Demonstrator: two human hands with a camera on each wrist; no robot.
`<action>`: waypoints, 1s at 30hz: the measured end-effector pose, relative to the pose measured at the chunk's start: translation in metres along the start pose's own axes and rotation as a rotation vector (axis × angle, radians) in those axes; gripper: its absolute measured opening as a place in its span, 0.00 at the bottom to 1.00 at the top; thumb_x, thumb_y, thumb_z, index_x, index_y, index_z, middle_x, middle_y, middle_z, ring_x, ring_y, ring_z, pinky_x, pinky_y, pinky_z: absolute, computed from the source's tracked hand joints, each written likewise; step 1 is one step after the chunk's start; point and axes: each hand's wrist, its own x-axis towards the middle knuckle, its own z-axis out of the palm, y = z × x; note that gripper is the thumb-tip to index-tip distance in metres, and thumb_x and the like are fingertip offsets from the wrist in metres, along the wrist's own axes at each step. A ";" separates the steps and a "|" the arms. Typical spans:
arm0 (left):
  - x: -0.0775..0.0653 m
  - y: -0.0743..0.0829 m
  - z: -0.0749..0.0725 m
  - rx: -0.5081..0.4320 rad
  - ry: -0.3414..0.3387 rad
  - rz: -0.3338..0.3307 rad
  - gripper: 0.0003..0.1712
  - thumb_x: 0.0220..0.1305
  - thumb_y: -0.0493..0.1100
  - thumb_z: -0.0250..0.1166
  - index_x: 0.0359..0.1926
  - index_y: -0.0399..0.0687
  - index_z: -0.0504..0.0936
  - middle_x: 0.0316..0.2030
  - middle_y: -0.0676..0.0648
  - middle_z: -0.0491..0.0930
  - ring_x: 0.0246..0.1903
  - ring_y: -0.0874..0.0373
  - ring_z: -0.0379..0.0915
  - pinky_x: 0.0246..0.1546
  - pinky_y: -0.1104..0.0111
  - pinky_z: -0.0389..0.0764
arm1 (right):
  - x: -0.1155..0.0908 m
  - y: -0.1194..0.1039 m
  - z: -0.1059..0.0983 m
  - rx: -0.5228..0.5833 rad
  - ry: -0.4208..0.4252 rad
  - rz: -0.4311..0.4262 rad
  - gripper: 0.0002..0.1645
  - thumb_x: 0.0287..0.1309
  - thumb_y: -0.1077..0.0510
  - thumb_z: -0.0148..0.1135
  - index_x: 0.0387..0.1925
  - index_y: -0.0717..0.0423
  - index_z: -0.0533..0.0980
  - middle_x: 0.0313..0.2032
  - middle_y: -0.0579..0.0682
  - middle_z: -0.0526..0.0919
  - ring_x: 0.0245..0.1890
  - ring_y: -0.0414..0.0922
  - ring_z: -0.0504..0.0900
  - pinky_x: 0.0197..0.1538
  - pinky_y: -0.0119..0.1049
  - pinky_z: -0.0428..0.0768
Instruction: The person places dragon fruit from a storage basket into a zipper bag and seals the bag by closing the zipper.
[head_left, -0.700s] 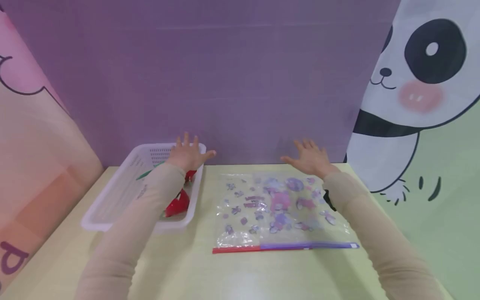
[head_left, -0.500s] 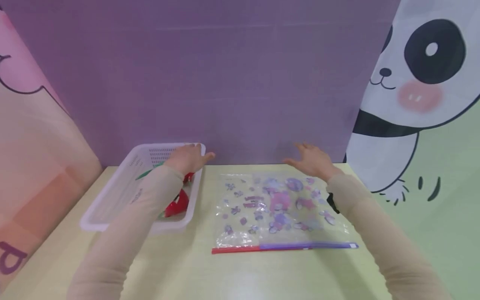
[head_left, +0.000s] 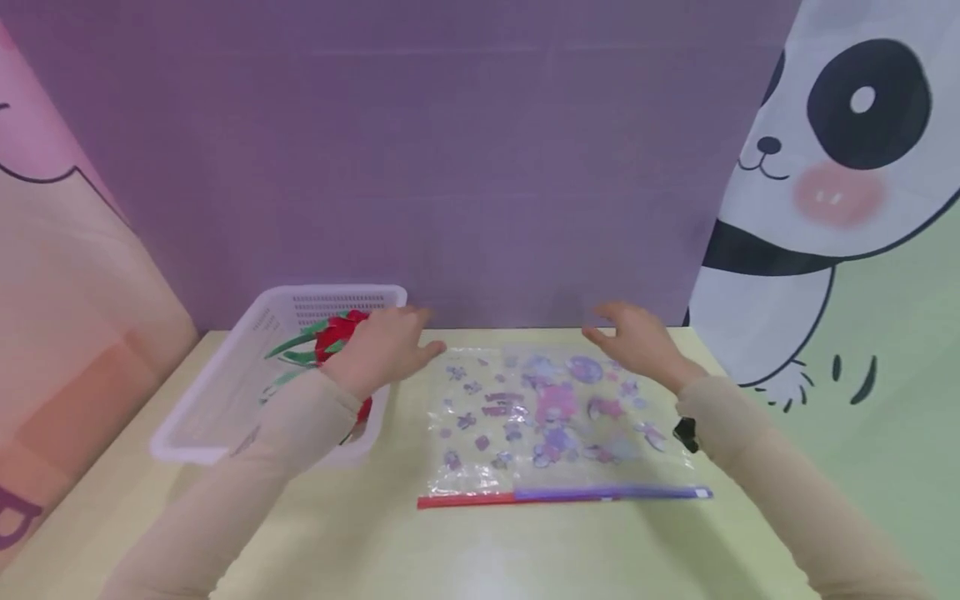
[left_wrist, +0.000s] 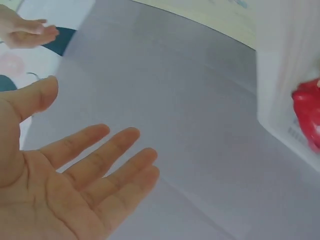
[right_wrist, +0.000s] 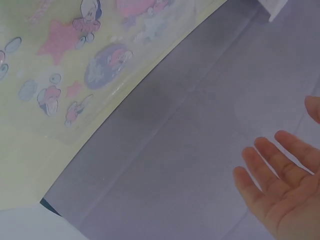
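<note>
Both your hands were free and holding nothing, their fingers loosely spread: the left hand [head_left: 382, 350] in the air by the right side of the basket [head_left: 330, 289], the right hand [head_left: 637, 340] well to its right. The clear printed bags [head_left: 480, 442], two by the look of them, lay flat and overlapping just right of the basket. You could judge them light, limp and slick, apt to slide or crease; their red strip [head_left: 465, 502] and purple strip [head_left: 637, 493] looked the stiffest place to pinch. The basket seemed rigid but light, best gripped by its rim. Inside it, the red things [head_left: 343, 337] with green parts were partly hidden by your arm; they looked light, softness unclear. The pale, smooth table [head_left: 480, 550] bore the basket; behind it rose a purple wall [head_left: 487, 167], and far right of it a printed panda [head_left: 840, 196].
</note>
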 end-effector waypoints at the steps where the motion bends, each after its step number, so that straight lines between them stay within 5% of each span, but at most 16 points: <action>1: -0.003 0.002 0.001 -0.017 0.008 0.015 0.30 0.61 0.54 0.58 0.59 0.41 0.70 0.55 0.41 0.74 0.52 0.45 0.72 0.53 0.52 0.73 | -0.002 0.000 0.002 0.029 0.013 -0.015 0.29 0.63 0.44 0.50 0.55 0.62 0.70 0.55 0.63 0.73 0.55 0.60 0.71 0.56 0.57 0.69; 6: -0.016 0.013 0.011 -0.141 0.038 0.069 0.25 0.59 0.53 0.60 0.56 0.47 0.75 0.53 0.46 0.77 0.53 0.50 0.72 0.53 0.56 0.74 | -0.015 0.003 0.010 0.217 0.024 -0.030 0.26 0.64 0.45 0.50 0.52 0.61 0.73 0.51 0.60 0.77 0.50 0.56 0.76 0.51 0.53 0.75; 12: -0.026 0.021 0.028 -0.268 0.105 0.081 0.20 0.59 0.51 0.61 0.51 0.51 0.78 0.50 0.50 0.79 0.51 0.54 0.74 0.49 0.58 0.77 | -0.030 0.007 0.016 0.316 0.001 0.013 0.24 0.64 0.46 0.50 0.52 0.60 0.74 0.48 0.59 0.79 0.48 0.55 0.77 0.49 0.49 0.77; 18: -0.034 0.023 0.050 -0.544 0.160 0.104 0.13 0.60 0.42 0.60 0.47 0.49 0.80 0.44 0.52 0.81 0.44 0.58 0.76 0.44 0.65 0.79 | -0.039 0.011 0.031 0.395 0.016 -0.056 0.17 0.62 0.53 0.54 0.48 0.60 0.76 0.44 0.57 0.81 0.44 0.52 0.80 0.45 0.42 0.80; 21: -0.038 0.025 0.061 -0.586 0.129 0.119 0.13 0.60 0.40 0.60 0.46 0.48 0.80 0.43 0.52 0.81 0.42 0.59 0.77 0.43 0.66 0.80 | -0.047 0.018 0.041 0.396 -0.004 -0.081 0.15 0.61 0.55 0.56 0.46 0.60 0.77 0.43 0.55 0.82 0.43 0.51 0.80 0.45 0.41 0.80; 30: -0.047 0.024 0.083 -0.515 -0.057 0.158 0.13 0.61 0.43 0.60 0.46 0.48 0.81 0.42 0.50 0.81 0.43 0.55 0.77 0.43 0.63 0.80 | -0.076 0.037 0.066 0.386 -0.114 -0.145 0.13 0.58 0.60 0.58 0.43 0.64 0.78 0.40 0.58 0.82 0.39 0.44 0.81 0.41 0.31 0.80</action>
